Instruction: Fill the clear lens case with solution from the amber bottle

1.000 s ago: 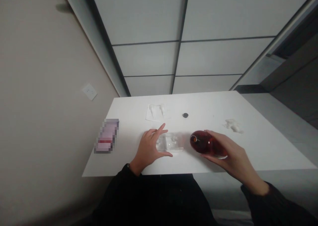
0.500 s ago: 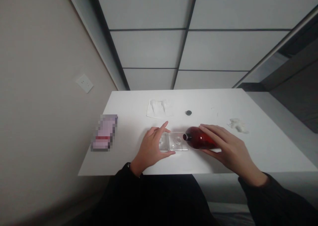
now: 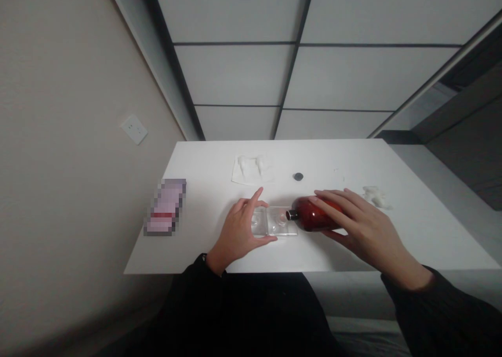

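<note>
In the head view, my right hand (image 3: 361,226) is wrapped around a dark red bottle (image 3: 311,214). The uncapped bottle is tipped on its side, its black-rimmed mouth pointing left over the right half of a clear plastic case (image 3: 288,230). That case lies opened out flat on the white table, with round shapes in both halves. My left hand (image 3: 237,229) grips the case's left half, fingers along the far edge and thumb along the near edge, index finger lifted. My palm hides the case's left end. Whether liquid flows from the bottle I cannot tell.
Beyond the case, a white tissue (image 3: 251,178) bears two small whitish pieces. A dark round cap (image 3: 298,176) lies right of it. Crumpled white tissue (image 3: 375,196) rests at the right. A blurred pink item (image 3: 167,205) lies near the table's (image 3: 204,252) left edge.
The bottle has tipped further toward level, and its mouth has shifted slightly left over the case. My right hand has moved with it. My left hand keeps its place on the case.
</note>
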`<move>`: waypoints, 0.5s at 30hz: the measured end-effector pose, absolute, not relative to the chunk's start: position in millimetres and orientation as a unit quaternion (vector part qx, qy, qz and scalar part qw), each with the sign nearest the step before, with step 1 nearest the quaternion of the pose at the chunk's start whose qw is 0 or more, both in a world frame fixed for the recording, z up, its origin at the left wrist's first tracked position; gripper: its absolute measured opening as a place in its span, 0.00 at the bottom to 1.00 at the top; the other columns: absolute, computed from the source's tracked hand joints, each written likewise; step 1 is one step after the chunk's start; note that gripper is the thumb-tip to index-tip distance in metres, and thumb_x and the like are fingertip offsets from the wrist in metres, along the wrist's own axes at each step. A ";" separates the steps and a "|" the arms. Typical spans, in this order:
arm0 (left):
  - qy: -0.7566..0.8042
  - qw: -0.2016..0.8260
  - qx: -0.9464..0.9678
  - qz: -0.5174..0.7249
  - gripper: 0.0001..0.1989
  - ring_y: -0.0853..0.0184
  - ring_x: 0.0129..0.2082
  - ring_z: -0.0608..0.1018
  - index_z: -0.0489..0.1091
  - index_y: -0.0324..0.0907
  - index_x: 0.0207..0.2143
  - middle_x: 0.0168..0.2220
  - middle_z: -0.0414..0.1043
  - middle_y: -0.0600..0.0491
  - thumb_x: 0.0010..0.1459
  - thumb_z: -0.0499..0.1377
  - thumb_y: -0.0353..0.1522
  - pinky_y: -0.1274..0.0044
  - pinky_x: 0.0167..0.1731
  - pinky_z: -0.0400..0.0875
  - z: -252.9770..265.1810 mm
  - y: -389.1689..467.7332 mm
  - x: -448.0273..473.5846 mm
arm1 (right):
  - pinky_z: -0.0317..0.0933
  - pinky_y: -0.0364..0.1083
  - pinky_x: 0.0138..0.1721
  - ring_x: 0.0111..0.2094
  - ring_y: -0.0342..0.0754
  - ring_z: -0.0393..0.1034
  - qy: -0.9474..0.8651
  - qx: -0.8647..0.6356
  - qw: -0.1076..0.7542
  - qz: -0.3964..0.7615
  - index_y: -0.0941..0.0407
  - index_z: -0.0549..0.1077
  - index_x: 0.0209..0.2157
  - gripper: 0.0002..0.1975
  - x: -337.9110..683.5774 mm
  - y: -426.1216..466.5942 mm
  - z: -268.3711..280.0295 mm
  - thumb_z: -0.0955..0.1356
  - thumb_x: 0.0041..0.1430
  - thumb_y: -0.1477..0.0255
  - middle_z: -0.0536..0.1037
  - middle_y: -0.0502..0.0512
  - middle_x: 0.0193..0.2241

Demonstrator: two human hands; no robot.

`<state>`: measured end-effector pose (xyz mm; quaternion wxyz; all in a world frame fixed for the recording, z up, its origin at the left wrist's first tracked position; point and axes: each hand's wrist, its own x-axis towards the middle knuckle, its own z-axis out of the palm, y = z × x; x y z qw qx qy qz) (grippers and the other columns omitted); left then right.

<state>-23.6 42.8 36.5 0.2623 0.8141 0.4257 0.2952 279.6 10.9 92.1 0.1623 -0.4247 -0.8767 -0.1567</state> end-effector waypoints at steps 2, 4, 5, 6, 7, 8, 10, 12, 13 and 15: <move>0.426 0.260 0.815 0.295 0.66 0.52 0.54 0.75 0.40 0.53 0.76 0.58 0.78 0.51 0.47 0.81 0.36 0.59 0.57 0.70 36.4 42.9 -23.4 | 0.74 0.64 0.57 0.55 0.62 0.76 -0.879 -0.421 0.155 -0.160 0.57 0.66 0.67 0.29 279.1 11.6 94.1 0.71 0.67 0.78 0.80 0.66 0.58; 0.426 0.258 0.815 0.297 0.66 0.52 0.53 0.76 0.40 0.54 0.76 0.58 0.78 0.51 0.47 0.81 0.36 0.59 0.57 0.70 36.5 43.0 -23.3 | 0.74 0.64 0.58 0.56 0.62 0.76 -0.883 -0.414 0.150 -0.162 0.57 0.66 0.67 0.29 279.4 12.2 95.5 0.71 0.66 0.78 0.80 0.66 0.58; 0.425 0.258 0.815 0.298 0.66 0.52 0.54 0.76 0.40 0.54 0.76 0.58 0.78 0.51 0.47 0.81 0.36 0.60 0.57 0.70 36.6 42.9 -23.3 | 0.73 0.64 0.58 0.56 0.62 0.76 -0.885 -0.411 0.148 -0.162 0.57 0.66 0.67 0.30 279.8 12.4 96.0 0.71 0.66 0.78 0.80 0.66 0.58; 0.424 0.259 0.814 0.299 0.66 0.52 0.54 0.76 0.40 0.54 0.76 0.58 0.78 0.51 0.47 0.81 0.36 0.60 0.58 0.70 36.6 42.9 -23.4 | 0.73 0.64 0.58 0.56 0.62 0.76 -0.885 -0.410 0.147 -0.162 0.57 0.66 0.68 0.30 280.3 12.6 96.2 0.71 0.66 0.78 0.80 0.66 0.59; 0.425 0.260 0.814 0.299 0.66 0.52 0.54 0.76 0.41 0.53 0.76 0.58 0.78 0.51 0.47 0.81 0.36 0.59 0.58 0.70 36.7 42.9 -23.5 | 0.73 0.64 0.59 0.56 0.63 0.76 -0.886 -0.411 0.146 -0.161 0.57 0.66 0.68 0.31 280.8 12.7 96.3 0.72 0.66 0.78 0.80 0.66 0.59; 0.425 0.261 0.814 0.298 0.66 0.51 0.54 0.76 0.41 0.53 0.76 0.58 0.79 0.51 0.46 0.81 0.36 0.59 0.58 0.70 36.7 42.9 -23.7 | 0.73 0.65 0.59 0.56 0.63 0.76 -0.886 -0.411 0.144 -0.160 0.57 0.66 0.68 0.31 281.3 12.8 96.3 0.72 0.65 0.78 0.79 0.66 0.59; 0.426 0.261 0.815 0.294 0.66 0.51 0.54 0.76 0.41 0.53 0.76 0.58 0.79 0.51 0.46 0.81 0.36 0.59 0.58 0.70 36.6 43.0 -23.8 | 0.73 0.65 0.59 0.56 0.63 0.76 -0.886 -0.413 0.140 -0.156 0.56 0.66 0.68 0.32 282.1 13.0 96.4 0.73 0.64 0.79 0.79 0.66 0.59; 0.426 0.259 0.816 0.292 0.66 0.51 0.54 0.76 0.41 0.52 0.76 0.58 0.79 0.51 0.46 0.81 0.36 0.59 0.58 0.70 36.4 43.2 -23.8 | 0.73 0.66 0.58 0.56 0.64 0.76 -0.888 -0.410 0.138 -0.154 0.56 0.66 0.68 0.33 282.2 13.1 96.9 0.73 0.64 0.79 0.79 0.66 0.59; 0.425 0.258 0.817 0.292 0.66 0.51 0.55 0.76 0.41 0.52 0.76 0.58 0.79 0.51 0.46 0.81 0.36 0.59 0.58 0.70 36.3 43.2 -23.8 | 0.73 0.66 0.58 0.56 0.64 0.76 -0.889 -0.408 0.139 -0.154 0.57 0.66 0.68 0.33 282.0 13.2 97.4 0.73 0.64 0.79 0.79 0.67 0.59; 0.424 0.257 0.817 0.294 0.66 0.51 0.55 0.76 0.40 0.53 0.76 0.58 0.79 0.51 0.47 0.81 0.36 0.59 0.58 0.70 36.1 43.1 -23.8 | 0.73 0.66 0.58 0.56 0.64 0.76 -0.890 -0.405 0.141 -0.154 0.57 0.66 0.67 0.32 281.4 13.3 98.7 0.73 0.64 0.79 0.80 0.67 0.58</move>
